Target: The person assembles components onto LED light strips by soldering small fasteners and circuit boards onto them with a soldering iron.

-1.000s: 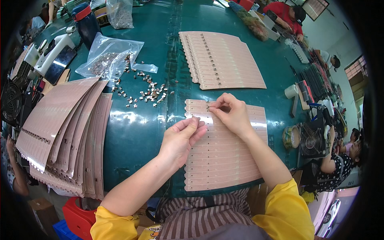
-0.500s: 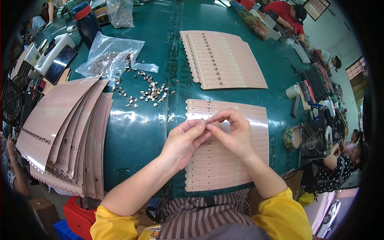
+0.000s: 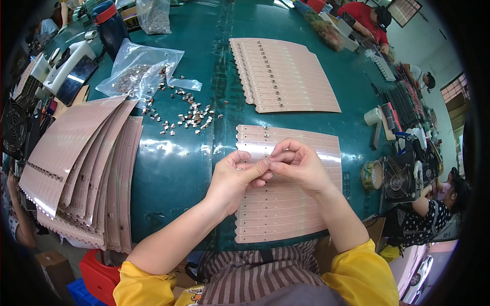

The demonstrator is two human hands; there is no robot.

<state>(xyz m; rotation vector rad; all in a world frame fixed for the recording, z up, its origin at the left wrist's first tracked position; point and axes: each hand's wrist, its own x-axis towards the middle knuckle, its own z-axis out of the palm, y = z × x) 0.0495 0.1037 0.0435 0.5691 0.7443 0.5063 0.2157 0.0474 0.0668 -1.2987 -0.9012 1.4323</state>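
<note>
My left hand (image 3: 230,177) and my right hand (image 3: 302,167) meet above a pinkish-tan strip panel (image 3: 286,217), thumb tips almost touching. Both are closed in a pinch. Whatever lies between the fingertips is too small and hidden to name; a tiny shiny bit shows by the curled fingers of the left. The panel lies flat, divided into several long strips with a row of small holes near its left edge. At its far left corner a small metal clip-like part (image 3: 266,128) sits on a strip. Similar loose metal parts (image 3: 195,118) are scattered to the left.
A clear plastic bag (image 3: 153,57) of such parts lies behind the scatter. Overlapping panels (image 3: 76,145) are stacked at left, and more panels (image 3: 298,76) lie beyond my hands. A dark bottle (image 3: 111,33) stands far left; a round tape roll (image 3: 372,175) sits at right. Other people work around the table.
My fingers have shifted: the left index has curled back from the meeting point, and the right hand's fingers have curled in. Both hands remain over the panel.
</note>
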